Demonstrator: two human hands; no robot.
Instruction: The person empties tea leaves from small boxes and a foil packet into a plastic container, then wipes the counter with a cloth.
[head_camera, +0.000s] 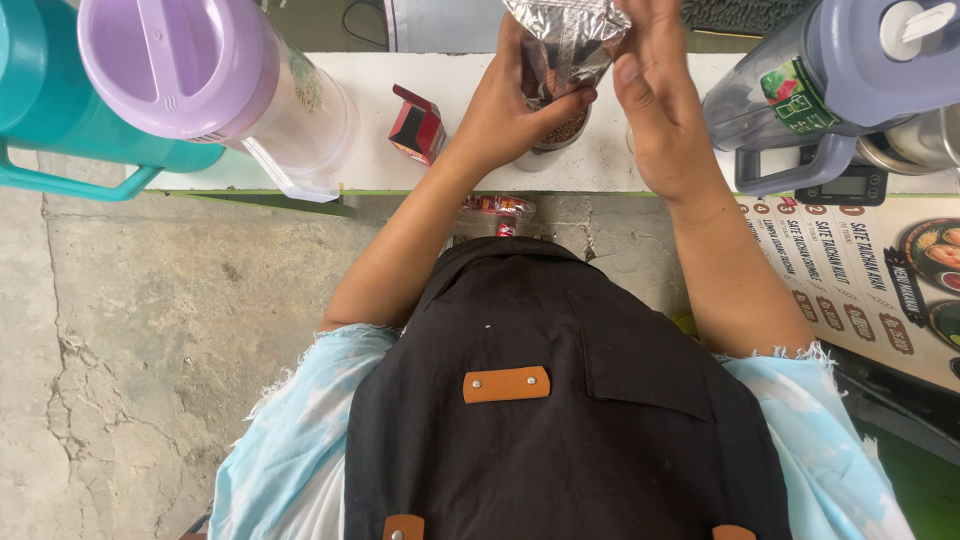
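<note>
Left hand (505, 105): its grip is wrapped around the lower part of a silver foil pouch (565, 45), thumb on the near face, fingers hidden behind.
Right hand (655, 95): beside the pouch on its right, fingers at the upper edge; whether this grip pinches the foil or only rests on it I cannot tell.
Pouch, place: between both hands, above the white tabletop (450, 80), right over a small cup (560, 135).
Pouch, direction: long axis runs away from the person, lower end tipped down toward the cup.
Cup: holds brown granules, stands on the tabletop under the left hand.
Nearby: red box (417, 127) left of the left hand; purple-lidded jug (215, 80) further left; grey-lidded jug (830, 75) to the right.
</note>
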